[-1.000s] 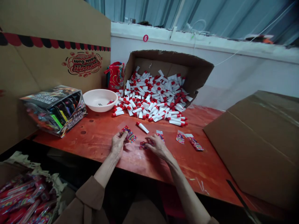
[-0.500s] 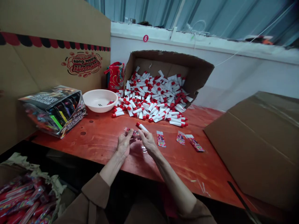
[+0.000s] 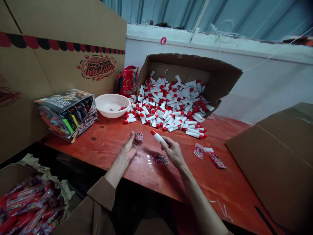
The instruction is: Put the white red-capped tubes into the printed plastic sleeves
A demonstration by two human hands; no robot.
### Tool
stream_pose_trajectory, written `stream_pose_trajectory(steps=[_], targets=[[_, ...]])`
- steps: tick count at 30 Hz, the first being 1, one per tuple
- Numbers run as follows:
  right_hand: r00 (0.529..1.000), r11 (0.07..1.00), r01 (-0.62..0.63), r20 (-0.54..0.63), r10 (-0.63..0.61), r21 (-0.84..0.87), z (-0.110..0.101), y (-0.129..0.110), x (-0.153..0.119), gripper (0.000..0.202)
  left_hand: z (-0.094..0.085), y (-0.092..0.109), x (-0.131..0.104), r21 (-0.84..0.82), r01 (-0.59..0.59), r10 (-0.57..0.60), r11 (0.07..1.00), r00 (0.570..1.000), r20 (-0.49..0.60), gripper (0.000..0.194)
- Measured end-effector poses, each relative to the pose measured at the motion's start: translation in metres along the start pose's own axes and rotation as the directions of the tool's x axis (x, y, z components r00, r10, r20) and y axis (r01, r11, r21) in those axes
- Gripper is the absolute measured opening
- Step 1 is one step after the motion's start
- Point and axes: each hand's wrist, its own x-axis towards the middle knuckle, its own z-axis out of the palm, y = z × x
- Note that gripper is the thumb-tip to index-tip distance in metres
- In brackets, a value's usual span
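Tube (image 3: 158, 137) in play here in the head view, gripped by the right hand (image 3: 173, 150), thumb and fingers closed on its white end, over the middle of the surface (image 3: 141, 173)! Across from it the left hand (image 3: 129, 148), palm partly turned up, pinches a small printed wrapper (image 3: 139, 136); tube and wrapper are near each other but apart. Whether that wrapper's mouth is open, I cannot tell.

What could spoil this? That thin film, I'd say: if its sides cling together, the tube could catch on the lip and crumple or split it. The grip is well back too, so a knock on the cap could swing the tube askew. And a loose wrapper (image 3: 160, 159), lying toward the surface's front edge right by the right hand, might get brushed off its spot by a careless wrist.

Now the line of it: the tube's long axis runs slantwise, red cap aimed toward the surface's far left corner, the white end back toward the near right one, partly hidden by fingers.
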Motion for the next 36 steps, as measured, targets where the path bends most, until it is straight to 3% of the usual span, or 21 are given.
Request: stream_pose_trajectory(steps=[3, 7, 18, 25, 31, 34, 36], targets=[[1.000, 0.995, 0.017, -0.017, -0.015, 0.097, -0.009, -0.029, -0.027, 0.037, 0.000, -0.005, -0.002, 0.043, -0.041, 0.040, 0.998, 0.999, 0.036, 0.029], [0.992, 0.993, 0.120, 0.025, -0.121, 0.005, -0.014, -0.047, -0.044, 0.030, 0.003, -0.011, -0.007, 0.071, -0.033, 0.027, 0.997, 0.996, 0.083, 0.030], [0.941, 0.913, 0.325, -0.014, -0.339, -0.248, -0.007, -0.048, -0.049, 0.025, 0.011, -0.016, -0.022, 0.138, -0.101, 0.076, 0.985, 0.982, 0.172, 0.034], [0.926, 0.889, 0.352, -0.030, -0.376, -0.293, 0.007, -0.045, -0.051, 0.025, 0.015, -0.019, -0.025, 0.209, -0.113, 0.073, 0.971, 0.978, 0.194, 0.041], [0.962, 0.970, 0.206, -0.156, -0.224, -0.126, 0.025, -0.051, -0.056, 0.022, 0.017, -0.031, -0.034, 0.247, -0.145, 0.088, 0.958, 0.970, 0.225, 0.040], [0.990, 0.986, 0.058, -0.133, -0.037, 0.159, 0.033, -0.052, -0.054, 0.023, 0.014, -0.038, -0.042, 0.328, -0.150, 0.066, 0.933, 0.965, 0.255, 0.039], [0.992, 0.907, -0.066, -0.070, 0.104, 0.417, 0.037, -0.050, -0.050, 0.027, 0.012, -0.041, -0.046, 0.389, -0.139, 0.024, 0.911, 0.958, 0.284, 0.038]])
